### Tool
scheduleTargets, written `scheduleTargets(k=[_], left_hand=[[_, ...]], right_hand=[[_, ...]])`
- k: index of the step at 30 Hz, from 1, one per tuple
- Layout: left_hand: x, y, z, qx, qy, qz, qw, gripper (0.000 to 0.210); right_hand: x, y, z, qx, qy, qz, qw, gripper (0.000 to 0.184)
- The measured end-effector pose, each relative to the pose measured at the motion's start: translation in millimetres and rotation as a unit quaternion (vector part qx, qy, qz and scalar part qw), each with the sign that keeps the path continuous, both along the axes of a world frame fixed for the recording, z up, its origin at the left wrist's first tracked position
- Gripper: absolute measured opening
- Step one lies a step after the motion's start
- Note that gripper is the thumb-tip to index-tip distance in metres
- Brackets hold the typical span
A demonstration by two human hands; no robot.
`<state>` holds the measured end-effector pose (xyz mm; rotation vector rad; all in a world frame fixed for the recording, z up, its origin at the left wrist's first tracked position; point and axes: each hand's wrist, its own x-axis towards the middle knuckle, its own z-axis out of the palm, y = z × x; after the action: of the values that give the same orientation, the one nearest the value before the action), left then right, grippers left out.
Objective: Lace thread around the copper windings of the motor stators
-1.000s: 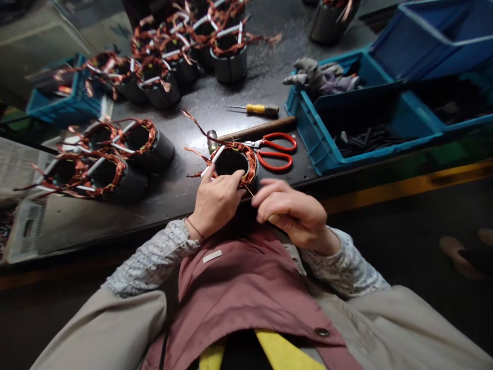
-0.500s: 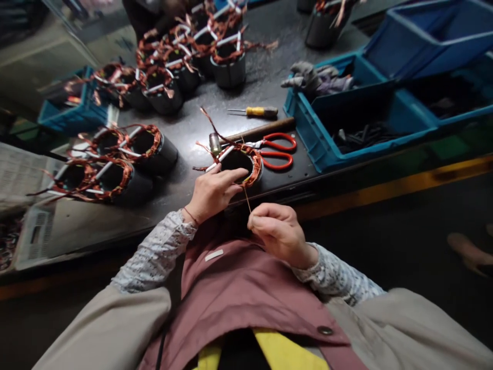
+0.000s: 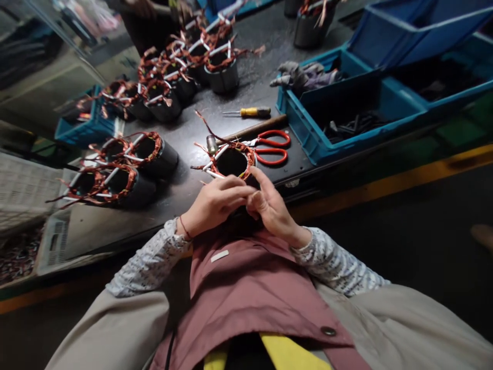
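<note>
A motor stator (image 3: pixel 252 160), a dark cylinder with a ring of copper windings and white sleeves on top, stands upright at the bench's near edge. At its near rim my left hand (image 3: pixel 215 201) and my right hand (image 3: pixel 274 206) meet, fingertips together. My left fingers are closed and bent over the rim's front. My right index finger reaches up to the windings, while the thumb and other fingers press together. Whatever lies between the fingertips is hidden. Just beyond the stator are red-handled scissors (image 3: pixel 272 156) and a hammer (image 3: pixel 265 126).
A yellow-handled screwdriver (image 3: pixel 254 112) lies behind the hammer. Blue bins (image 3: pixel 308 134) with dark parts and gloves (image 3: pixel 304 76) stand right. More wound stators (image 3: pixel 164 160) are grouped left and at the back (image 3: pixel 221 79). Across the bench another person's hand (image 3: pixel 143 7) shows.
My right hand, which was pulling a thin cord toward me, has moved up to the rim beside my left. My left fingers have come out of the stator's opening. The cord no longer shows.
</note>
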<state>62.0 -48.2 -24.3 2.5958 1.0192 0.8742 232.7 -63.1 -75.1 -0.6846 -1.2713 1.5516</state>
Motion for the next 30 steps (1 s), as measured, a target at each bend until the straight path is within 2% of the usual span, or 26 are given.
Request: scheduleTargets(k=[2, 4, 7, 9, 12, 14, 17, 19, 20, 23, 26, 28, 30], left_hand=[[3.8, -1.8, -0.5, -0.019, -0.027, -0.039, 0.999, 0.018], [4.9, -1.7, -0.6, -0.022, -0.051, -0.022, 0.998, 0.014], [2.4, -0.2, 3.4, -0.047, -0.069, 0.029, 0.996, 0.010], [0.8, 0.9, 8.2, -0.068, -0.066, 0.037, 0.995, 0.010], [2.0, 1.8, 14.7, -0.063, -0.038, 0.013, 0.997, 0.014], [4.6, 1.4, 15.7, -0.050, -0.008, -0.001, 0.999, 0.018], [9.6, -1.8, 9.4, -0.052, 0.010, 0.030, 0.998, 0.026], [13.9, -5.9, 1.7, -0.081, 0.028, 0.043, 0.995, 0.023], [16.3, -8.3, -1.9, -0.095, 0.045, 0.036, 0.994, 0.018], [21.7, -16.4, -5.0, -0.100, 0.060, 0.000, 0.993, 0.021], [20.3, -25.7, 4.8, -0.070, -0.026, 0.030, 0.997, 0.014], [16.9, -32.5, 12.5, -0.025, -0.066, 0.063, 0.996, 0.011], [14.4, -38.2, 16.3, 0.017, -0.073, 0.084, 0.994, 0.012]], right_hand=[[-0.5, -3.7, -5.1, 0.045, -0.030, -0.011, 0.998, 0.072], [0.9, -7.1, -8.1, 0.135, -0.080, -0.072, 0.985, 0.058], [8.5, -7.5, -11.0, 0.297, -0.182, -0.191, 0.918, 0.028], [14.0, -5.5, -13.0, 0.344, -0.227, -0.213, 0.886, 0.017], [15.4, -1.9, -13.5, 0.314, -0.257, -0.193, 0.893, 0.023], [11.8, 0.3, -9.9, 0.250, -0.253, -0.162, 0.920, 0.031], [6.0, 3.1, 0.6, 0.090, -0.149, -0.125, 0.977, 0.039], [5.3, 4.3, 7.9, 0.021, -0.065, -0.140, 0.988, 0.041], [6.3, 4.8, 10.9, 0.017, -0.036, -0.151, 0.988, 0.042], [13.6, 6.5, 15.9, 0.055, -0.015, -0.158, 0.986, 0.045], [20.6, 9.1, 13.7, 0.107, -0.060, -0.186, 0.975, 0.053], [20.0, 10.1, 8.7, 0.186, -0.102, -0.165, 0.963, 0.048], [14.8, 9.0, 2.8, 0.301, -0.125, -0.120, 0.938, 0.034]])
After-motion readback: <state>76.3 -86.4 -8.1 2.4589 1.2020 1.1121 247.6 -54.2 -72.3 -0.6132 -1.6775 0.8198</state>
